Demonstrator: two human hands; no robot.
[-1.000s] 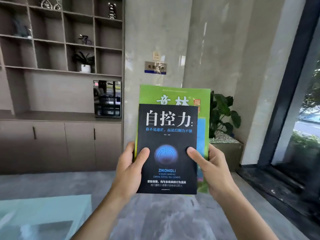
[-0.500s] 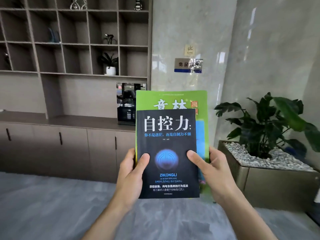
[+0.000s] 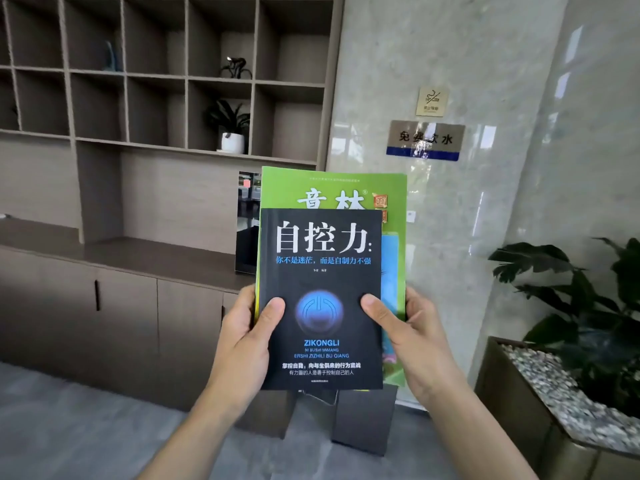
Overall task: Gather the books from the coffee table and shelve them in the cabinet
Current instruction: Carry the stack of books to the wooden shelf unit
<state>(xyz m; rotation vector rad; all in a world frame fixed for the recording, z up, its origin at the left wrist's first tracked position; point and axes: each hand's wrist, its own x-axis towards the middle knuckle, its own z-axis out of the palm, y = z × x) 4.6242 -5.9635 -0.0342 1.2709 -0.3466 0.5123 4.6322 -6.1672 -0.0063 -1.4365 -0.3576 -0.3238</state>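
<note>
Glossy black book (image 3: pixel 322 271) over green magazine (image 3: pixel 394 188)

the cabinet (image 3: pixel 145 306) now looms larger and nearer, its open shelf grid filling the upper left. the glass table corner seen a second ago is gone from the lower left. the planter (image 3: pixel 554 393) sits at the right edge, the dark window frame out of view.

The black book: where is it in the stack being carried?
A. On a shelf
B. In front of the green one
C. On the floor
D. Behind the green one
B. The black book covers the lower part of the green book, and both thumbs of the left hand and right hand press on its cover.
</note>
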